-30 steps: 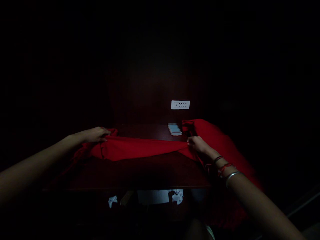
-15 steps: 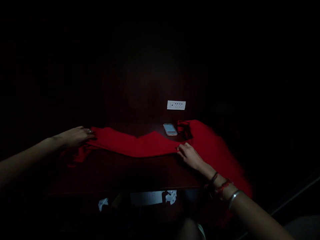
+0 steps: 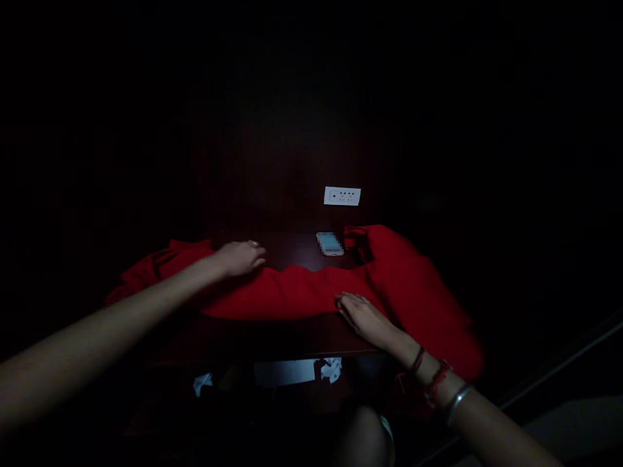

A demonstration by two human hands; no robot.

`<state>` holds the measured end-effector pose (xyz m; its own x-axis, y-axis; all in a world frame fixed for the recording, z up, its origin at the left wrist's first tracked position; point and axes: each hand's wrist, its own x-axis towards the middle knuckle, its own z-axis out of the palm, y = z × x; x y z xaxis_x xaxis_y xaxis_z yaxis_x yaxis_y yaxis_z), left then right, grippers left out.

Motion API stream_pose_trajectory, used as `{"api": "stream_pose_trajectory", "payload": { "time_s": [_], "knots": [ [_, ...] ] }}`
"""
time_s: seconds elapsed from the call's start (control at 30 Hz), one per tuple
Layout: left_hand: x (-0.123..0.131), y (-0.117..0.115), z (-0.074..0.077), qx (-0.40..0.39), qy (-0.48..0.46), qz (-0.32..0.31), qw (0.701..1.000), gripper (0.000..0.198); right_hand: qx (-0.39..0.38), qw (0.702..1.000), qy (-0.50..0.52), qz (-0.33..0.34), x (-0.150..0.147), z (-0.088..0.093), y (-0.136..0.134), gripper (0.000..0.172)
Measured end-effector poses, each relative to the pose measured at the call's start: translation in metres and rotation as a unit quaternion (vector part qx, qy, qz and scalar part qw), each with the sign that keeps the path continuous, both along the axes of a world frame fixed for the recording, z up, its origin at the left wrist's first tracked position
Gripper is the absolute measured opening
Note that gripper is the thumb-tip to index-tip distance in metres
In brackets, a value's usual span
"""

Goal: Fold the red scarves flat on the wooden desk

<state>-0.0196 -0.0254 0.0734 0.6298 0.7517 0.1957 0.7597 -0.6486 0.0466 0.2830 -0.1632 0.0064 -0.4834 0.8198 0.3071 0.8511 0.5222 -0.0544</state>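
A long piece of red cloth [image 3: 287, 295] lies across a dark wooden desk [image 3: 287, 250], bunched at its left end and spreading wide down over the right side. Its exact kind is hard to make out in the dim light. My left hand [image 3: 241, 258], with a ring on one finger, is over the far edge of the cloth, fingers loosely bent and apart from any clear grip. At the near edge, my right hand [image 3: 363, 314] has its fingers closed on the cloth. Bracelets and a silver bangle circle the right wrist.
A phone [image 3: 329, 244] with a lit, blurred screen lies behind the cloth. A white socket plate [image 3: 342, 196] is on the dark wall above. Under the desk edge are a pale flat panel [image 3: 285, 372] and crumpled white paper [image 3: 331, 370]. My knee [image 3: 365, 434] shows below.
My left hand has let go of the cloth's left end and moved right, toward the middle. The cloth strip now lies lower and slacker on the desk. My right hand stays at the near edge.
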Motion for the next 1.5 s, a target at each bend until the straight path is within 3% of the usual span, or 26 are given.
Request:
{"api": "stream_pose_trajectory", "payload": {
  "time_s": [0.1,0.17,0.23,0.3,0.37,0.53,0.67,0.8,0.9,1.0,1.1,1.2,1.3,1.4,1.5],
  "knots": [
    [0.031,-0.002,-0.045,-0.077,0.057,-0.051,0.994,0.054,0.000,0.999,-0.037,-0.022,-0.003,-0.005,-0.005,0.025],
    [0.025,0.000,-0.067,-0.112,0.069,0.019,0.991,0.066,0.000,0.999,-0.049,-0.023,-0.005,-0.005,-0.008,0.026],
    [0.004,0.006,-0.077,-0.113,0.059,0.061,0.990,0.070,0.002,0.999,-0.049,0.003,-0.006,-0.004,-0.011,0.028],
    [-0.018,0.011,-0.078,-0.113,0.057,0.069,0.989,0.073,0.014,0.999,-0.041,0.015,-0.006,-0.003,-0.013,0.030],
    [-0.031,0.011,-0.073,-0.108,0.058,0.048,0.991,0.077,0.003,0.999,-0.030,-0.016,-0.002,-0.003,-0.016,0.037],
    [-0.026,-0.003,-0.068,-0.102,0.083,0.001,0.991,0.082,-0.108,0.989,-0.019,-0.097,0.016,-0.007,-0.020,0.054],
    [-0.039,-0.004,-0.070,-0.144,0.109,0.023,0.983,0.081,-0.150,0.983,-0.022,-0.099,0.027,-0.008,-0.023,0.055],
    [-0.060,0.008,-0.061,-0.168,0.144,0.076,0.972,0.074,-0.174,0.980,-0.029,-0.098,0.030,-0.004,-0.023,0.057],
    [-0.048,0.013,-0.050,-0.106,0.128,0.073,0.983,0.066,-0.180,0.978,-0.032,-0.099,0.022,0.007,-0.018,0.061],
    [-0.014,0.008,-0.051,-0.021,0.076,-0.007,0.997,0.060,-0.121,0.987,-0.011,-0.109,0.005,0.016,-0.007,0.063],
    [0.012,0.000,-0.064,-0.074,0.083,-0.074,0.991,0.055,-0.114,0.986,-0.005,-0.125,-0.009,0.013,0.003,0.062],
    [0.008,0.001,-0.072,-0.132,0.102,-0.068,0.984,0.064,-0.182,0.973,-0.028,-0.136,-0.011,0.001,0.009,0.061],
    [-0.007,0.007,-0.065,-0.171,0.128,-0.058,0.975,0.077,-0.218,0.966,-0.037,-0.134,-0.005,-0.002,0.011,0.064],
    [-0.001,0.007,-0.053,-0.174,0.142,-0.058,0.973,0.084,-0.261,0.955,-0.038,-0.136,-0.006,0.004,0.015,0.070],
    [0.030,-0.002,-0.053,-0.131,0.094,-0.108,0.981,0.063,-0.223,0.967,-0.015,-0.123,-0.015,0.008,0.017,0.067]
  ]
}}
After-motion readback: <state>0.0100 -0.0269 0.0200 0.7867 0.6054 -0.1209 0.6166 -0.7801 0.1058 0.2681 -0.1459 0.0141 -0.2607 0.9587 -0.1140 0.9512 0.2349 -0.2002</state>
